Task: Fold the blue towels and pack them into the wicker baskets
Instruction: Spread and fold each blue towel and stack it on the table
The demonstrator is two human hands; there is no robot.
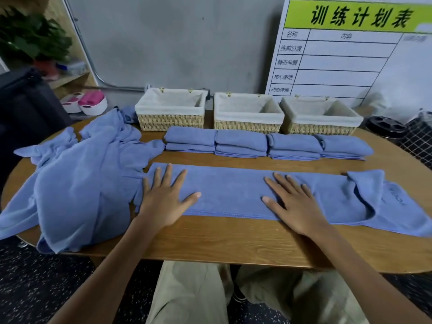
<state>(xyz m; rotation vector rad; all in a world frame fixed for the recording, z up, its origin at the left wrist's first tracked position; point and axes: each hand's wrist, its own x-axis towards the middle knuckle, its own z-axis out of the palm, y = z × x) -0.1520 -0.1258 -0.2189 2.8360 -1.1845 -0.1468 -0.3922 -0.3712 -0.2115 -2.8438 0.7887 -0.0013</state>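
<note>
A long blue towel (229,190), folded into a strip, lies across the wooden table (222,244) in front of me. My left hand (163,197) presses flat on its left end, fingers spread. My right hand (294,202) presses flat on the strip right of its middle. The towel's right end (367,190) is turned back and rumpled. Behind the strip lies a row of several folded blue towels (266,145). A heap of unfolded blue towels (79,178) covers the table's left side. Three white-lined wicker baskets (170,108) (247,113) (320,115) stand open at the back.
A white schedule board (346,47) leans against the wall at the back right. A black wire basket (418,136) and a round black object (385,126) sit off the table's right end. A dark bag (25,101), a plant and pink-and-white slippers (86,102) are at the left.
</note>
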